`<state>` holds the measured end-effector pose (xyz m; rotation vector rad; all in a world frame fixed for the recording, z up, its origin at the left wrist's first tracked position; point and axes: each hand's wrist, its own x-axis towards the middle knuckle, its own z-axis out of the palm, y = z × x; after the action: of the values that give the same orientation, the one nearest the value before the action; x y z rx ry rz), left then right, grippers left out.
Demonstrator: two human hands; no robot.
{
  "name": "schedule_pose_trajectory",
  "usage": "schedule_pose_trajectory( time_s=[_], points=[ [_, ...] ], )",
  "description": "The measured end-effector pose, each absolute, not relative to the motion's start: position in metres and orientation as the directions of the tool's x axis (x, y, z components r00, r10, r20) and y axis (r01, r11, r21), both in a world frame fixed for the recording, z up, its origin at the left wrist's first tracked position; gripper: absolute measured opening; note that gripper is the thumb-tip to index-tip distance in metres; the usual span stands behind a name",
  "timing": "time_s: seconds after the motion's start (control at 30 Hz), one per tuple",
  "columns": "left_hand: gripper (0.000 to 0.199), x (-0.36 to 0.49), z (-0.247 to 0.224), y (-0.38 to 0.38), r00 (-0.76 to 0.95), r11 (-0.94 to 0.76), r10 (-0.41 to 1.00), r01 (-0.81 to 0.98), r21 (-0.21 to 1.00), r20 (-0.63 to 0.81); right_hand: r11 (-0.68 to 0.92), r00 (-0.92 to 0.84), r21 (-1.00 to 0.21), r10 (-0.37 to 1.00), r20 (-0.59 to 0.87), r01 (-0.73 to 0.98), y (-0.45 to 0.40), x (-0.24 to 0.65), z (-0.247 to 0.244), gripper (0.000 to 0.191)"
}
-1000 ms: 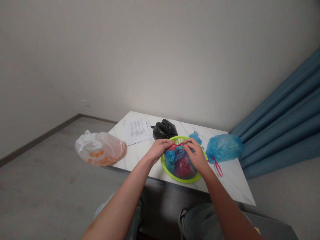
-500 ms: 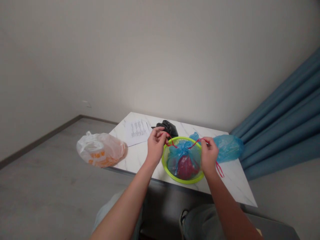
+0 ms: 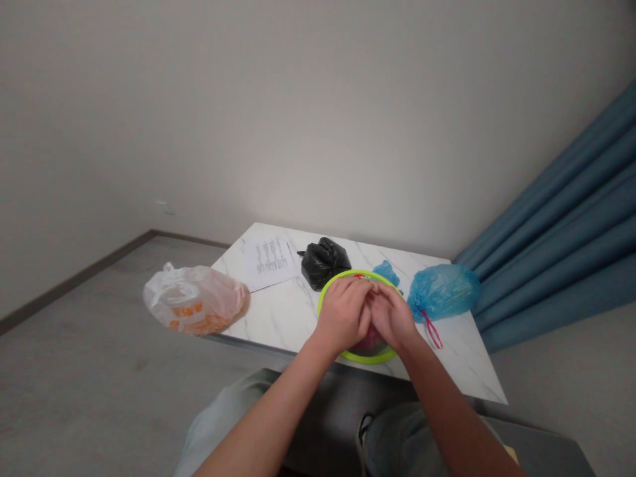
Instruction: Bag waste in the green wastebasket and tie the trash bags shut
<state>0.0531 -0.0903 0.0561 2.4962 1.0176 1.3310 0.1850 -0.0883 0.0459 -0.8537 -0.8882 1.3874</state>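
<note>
My left hand [image 3: 346,311] and my right hand [image 3: 392,311] meet over a yellow-green plastic basket [image 3: 370,360]. Both have their fingers bent together, closed at the red drawstring [image 3: 358,276], of which only a short bit shows beyond the fingertips. Most of the thin blue plastic bag inside the basket is hidden beneath my hands. Something dark red [image 3: 371,342] shows below my palms, in the basket. How the string runs between the fingers cannot be made out.
On the marbled white table [image 3: 278,324] lie a printed sheet [image 3: 271,262], a black plastic bag [image 3: 324,262], a crumpled blue piece [image 3: 387,271] and a tied blue bag [image 3: 442,291] with a red loop. A white-and-orange bag [image 3: 196,301] overhangs the left edge. Blue curtains [image 3: 561,252] hang at right.
My hands were apart, each pulling one end of the red drawstring outward above the basket. Now they have come together over the bag's neck and cover it.
</note>
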Motion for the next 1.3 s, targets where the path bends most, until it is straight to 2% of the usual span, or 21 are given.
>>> schedule_pose_trajectory(
  time_s=[0.1,0.27,0.33,0.43,0.5,0.57,0.63,0.73,0.8,0.93,1.07,1.13,1.23,1.3],
  points=[
    [0.035,0.06,0.053,-0.096,0.387,-0.803,0.578,0.426,0.417,0.718,0.009,-0.012,-0.884,1.0,0.017,-0.468,-0.092,0.183,0.05,0.027],
    [0.034,0.058,0.04,-0.096,0.291,-0.867,0.473,0.322,0.38,0.832,0.056,0.199,-0.787,0.976,-0.086,-0.615,-0.088,0.2,0.066,0.009],
    [0.035,0.049,0.036,-0.089,0.196,-0.834,0.508,0.357,0.421,0.839,0.054,0.2,-0.749,0.974,-0.106,-0.66,-0.089,0.214,0.093,0.008],
    [0.025,0.033,0.034,-0.073,0.051,-0.694,0.644,0.46,0.554,0.763,0.038,0.083,-0.753,0.996,-0.022,-0.656,-0.097,0.241,0.161,0.01],
    [0.02,0.024,0.034,-0.061,-0.04,-0.562,0.743,0.504,0.656,0.668,0.104,0.066,-0.802,0.995,0.08,-0.588,-0.106,0.263,0.216,0.013],
    [0.018,0.016,0.033,-0.05,-0.118,-0.421,0.827,0.521,0.743,0.55,0.24,0.134,-0.837,0.971,0.2,-0.492,-0.117,0.29,0.269,0.019],
    [0.017,0.009,0.031,-0.043,-0.162,-0.297,0.885,0.523,0.799,0.436,0.376,0.246,-0.868,0.92,0.306,-0.326,-0.126,0.32,0.312,0.027],
    [0.017,-0.001,0.027,-0.036,-0.164,-0.187,0.936,0.522,0.832,0.312,0.391,0.36,-0.92,0.853,0.378,0.04,-0.139,0.37,0.353,0.041],
    [0.017,-0.006,0.024,-0.034,-0.156,-0.146,0.952,0.525,0.838,0.264,0.333,0.401,-0.938,0.849,0.344,0.1,-0.148,0.403,0.365,0.042],
    [0.017,-0.012,0.02,-0.031,-0.137,-0.106,0.968,0.541,0.835,0.211,0.199,0.556,-0.965,0.789,0.26,0.169,-0.17,0.462,0.367,0.047],
    [0.017,-0.011,0.02,-0.029,-0.123,-0.098,0.973,0.544,0.833,0.195,0.111,0.598,-0.971,0.771,0.218,0.21,-0.192,0.517,0.342,0.044],
    [0.017,-0.009,0.022,-0.028,-0.121,-0.095,0.975,0.534,0.84,0.187,-0.075,0.65,-0.965,0.752,0.11,0.25,-0.201,0.541,0.315,0.047],
    [0.019,-0.007,0.023,-0.028,-0.116,-0.095,0.977,0.525,0.846,0.182,-0.344,0.654,-0.866,0.756,-0.025,0.364,-0.216,0.564,0.255,0.04],
    [0.019,-0.006,0.024,-0.028,-0.117,-0.091,0.977,0.523,0.848,0.177,-0.459,0.632,-0.726,0.774,-0.044,0.512,-0.229,0.569,0.21,0.037]
  ],
)
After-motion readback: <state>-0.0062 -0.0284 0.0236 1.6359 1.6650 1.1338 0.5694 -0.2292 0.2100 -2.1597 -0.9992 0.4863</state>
